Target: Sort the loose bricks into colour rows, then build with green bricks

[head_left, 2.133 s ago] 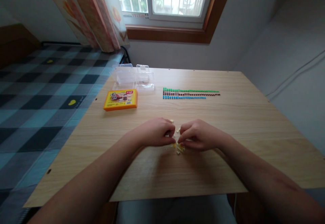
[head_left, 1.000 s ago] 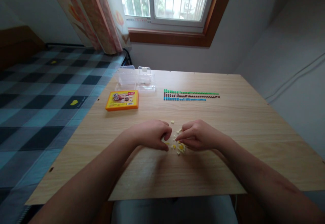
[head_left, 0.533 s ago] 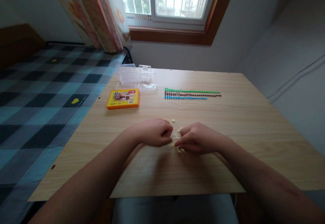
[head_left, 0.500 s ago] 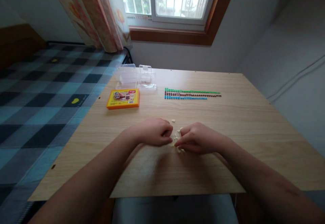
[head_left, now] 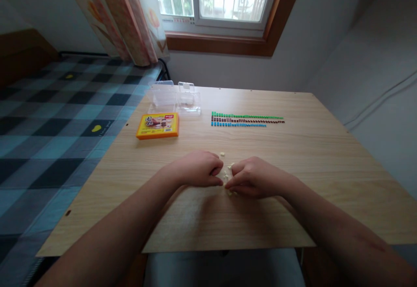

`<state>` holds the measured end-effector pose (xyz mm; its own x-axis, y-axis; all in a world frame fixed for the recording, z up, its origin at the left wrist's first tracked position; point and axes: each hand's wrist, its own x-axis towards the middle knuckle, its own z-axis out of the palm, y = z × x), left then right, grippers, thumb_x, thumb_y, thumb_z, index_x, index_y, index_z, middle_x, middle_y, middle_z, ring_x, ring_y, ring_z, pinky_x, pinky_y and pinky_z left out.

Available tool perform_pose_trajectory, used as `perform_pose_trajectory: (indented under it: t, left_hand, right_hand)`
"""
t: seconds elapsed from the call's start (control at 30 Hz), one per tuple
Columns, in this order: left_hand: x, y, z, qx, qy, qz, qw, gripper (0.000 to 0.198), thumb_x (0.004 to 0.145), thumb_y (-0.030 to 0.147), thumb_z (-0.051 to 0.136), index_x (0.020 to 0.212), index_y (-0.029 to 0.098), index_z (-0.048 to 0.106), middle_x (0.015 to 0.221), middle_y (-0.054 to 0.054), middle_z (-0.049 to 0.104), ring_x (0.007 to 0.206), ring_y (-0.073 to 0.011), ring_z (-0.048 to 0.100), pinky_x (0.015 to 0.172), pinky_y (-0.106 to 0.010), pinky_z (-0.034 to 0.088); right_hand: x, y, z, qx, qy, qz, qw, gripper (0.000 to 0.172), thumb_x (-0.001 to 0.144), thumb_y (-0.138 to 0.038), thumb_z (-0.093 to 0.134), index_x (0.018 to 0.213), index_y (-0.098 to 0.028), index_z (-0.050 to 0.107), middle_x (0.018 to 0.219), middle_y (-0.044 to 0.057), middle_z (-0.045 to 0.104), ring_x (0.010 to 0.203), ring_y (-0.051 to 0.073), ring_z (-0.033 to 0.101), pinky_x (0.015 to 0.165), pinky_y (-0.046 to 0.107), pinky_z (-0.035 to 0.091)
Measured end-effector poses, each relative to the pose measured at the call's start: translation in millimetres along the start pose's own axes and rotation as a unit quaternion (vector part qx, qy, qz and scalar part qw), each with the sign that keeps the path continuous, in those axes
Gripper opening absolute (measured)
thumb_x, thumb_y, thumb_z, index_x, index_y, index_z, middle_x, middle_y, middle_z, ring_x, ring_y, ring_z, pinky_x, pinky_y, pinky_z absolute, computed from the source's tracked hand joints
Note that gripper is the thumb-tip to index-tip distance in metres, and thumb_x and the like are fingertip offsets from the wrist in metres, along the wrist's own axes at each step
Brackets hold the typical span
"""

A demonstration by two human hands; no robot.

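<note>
My left hand (head_left: 203,169) is closed, its fingers curled and its thumb tip close to the fingertips of my right hand. My right hand (head_left: 256,177) pinches with thumb and forefinger low over the table; whatever lies between the fingertips is too small and hidden to make out. Several tiny cream toy bricks (head_left: 226,175) are scattered between the two hands, some partly covered by the right fingers. A little beyond my left fingers lies one more cream brick (head_left: 222,154), apart from the others.
Green bricks (head_left: 241,116), brown bricks (head_left: 241,121) and blue bricks (head_left: 239,125) lie in three rows farther back on the wooden table (head_left: 325,165). A yellow-orange box (head_left: 158,125) rests at the left, with clear plastic containers (head_left: 189,103) behind it.
My left hand has shifted slightly right, bringing its thumb tip closer to my right fingertips. The pale piece seen between the fingertips before is now mostly covered.
</note>
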<state>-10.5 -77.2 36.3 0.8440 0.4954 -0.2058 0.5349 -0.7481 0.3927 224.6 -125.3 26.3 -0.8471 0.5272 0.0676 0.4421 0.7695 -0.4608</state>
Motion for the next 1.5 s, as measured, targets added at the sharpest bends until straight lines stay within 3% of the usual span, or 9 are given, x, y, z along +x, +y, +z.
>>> perform_pose_trajectory:
  t: [0.33, 0.57, 0.9, 1.03, 1.2, 1.33, 1.5]
  left_hand:
    - [-0.3, 2.0, 1.5, 0.005, 0.023, 0.001, 1.000, 0.025, 0.086, 0.031, 0.062, 0.065, 0.019, 0.055, 0.072, -0.002, 0.062, 0.063, -0.0160, 0.051, 0.057, -0.031, 0.032]
    - [-0.6, -4.5, -0.2, -0.026, 0.030, -0.009, 0.999, 0.012, 0.084, 0.026, 0.061, 0.077, 0.020, 0.055, 0.074, -0.001, 0.062, 0.065, -0.0155, 0.050, 0.056, -0.030, 0.031]
    - [-2.4, -3.4, -4.4, -0.032, 0.009, -0.022, 0.999, 0.021, 0.083, 0.034, 0.067, 0.075, 0.021, 0.053, 0.072, 0.001, 0.060, 0.064, -0.0147, 0.048, 0.056, -0.029, 0.027]
    - [-0.5, 0.4, -1.5, -0.001, 0.023, -0.020, 1.000, 0.032, 0.082, 0.047, 0.071, 0.076, 0.021, 0.054, 0.076, -0.001, 0.063, 0.066, -0.0164, 0.050, 0.056, -0.030, 0.026]
    - [6.1, 5.3, 6.1, 0.043, 0.038, -0.045, 0.997, 0.027, 0.085, 0.044, 0.066, 0.075, 0.020, 0.057, 0.079, -0.004, 0.068, 0.069, -0.0190, 0.057, 0.056, -0.030, 0.028]
    - [10.8, 8.6, 11.7, 0.072, 0.061, -0.085, 0.992, 0.035, 0.093, 0.049, 0.054, 0.075, 0.020, 0.062, 0.081, -0.007, 0.071, 0.074, -0.0217, 0.062, 0.058, -0.031, 0.031]
    - [8.0, 8.6, 8.9, 0.071, 0.059, -0.056, 0.994, 0.034, 0.095, 0.046, 0.052, 0.075, 0.020, 0.061, 0.082, -0.006, 0.072, 0.075, -0.0213, 0.063, 0.059, -0.032, 0.033]
  right_hand:
    - [-2.3, 4.0, -1.3, 0.009, 0.012, -0.005, 1.000, 0.022, 0.096, -0.026, 0.061, 0.107, -0.026, 0.080, 0.079, 0.002, 0.068, 0.063, 0.011, 0.054, 0.060, 0.025, 0.032]
    - [-2.3, 4.5, 3.2, -0.041, 0.010, 0.003, 0.999, 0.023, 0.097, -0.027, 0.061, 0.110, -0.030, 0.080, 0.078, 0.001, 0.067, 0.063, 0.011, 0.053, 0.059, 0.026, 0.030]
    - [-7.1, 12.5, -5.6, -0.024, 0.087, 0.059, 0.994, 0.025, 0.100, -0.031, 0.058, 0.109, -0.025, 0.081, 0.078, 0.003, 0.070, 0.064, 0.012, 0.058, 0.060, 0.025, 0.034]
    - [-7.4, 9.2, -8.8, 0.032, 0.056, 0.027, 0.998, 0.022, 0.096, -0.022, 0.059, 0.102, -0.023, 0.081, 0.085, 0.004, 0.074, 0.068, 0.012, 0.063, 0.064, 0.024, 0.039]
    - [-7.8, 6.4, -12.6, 0.056, 0.023, 0.013, 0.998, 0.023, 0.089, -0.015, 0.060, 0.097, -0.022, 0.080, 0.083, 0.002, 0.074, 0.067, 0.011, 0.062, 0.063, 0.022, 0.040]
    - [-8.2, 7.8, -14.0, 0.043, 0.023, 0.022, 0.999, 0.023, 0.086, -0.014, 0.060, 0.095, -0.021, 0.080, 0.079, 0.002, 0.073, 0.065, 0.012, 0.061, 0.063, 0.023, 0.039]
    - [-7.6, 9.4, -13.4, 0.048, 0.017, 0.030, 0.998, 0.025, 0.086, -0.014, 0.060, 0.097, -0.022, 0.081, 0.079, 0.002, 0.073, 0.063, 0.011, 0.060, 0.061, 0.023, 0.039]
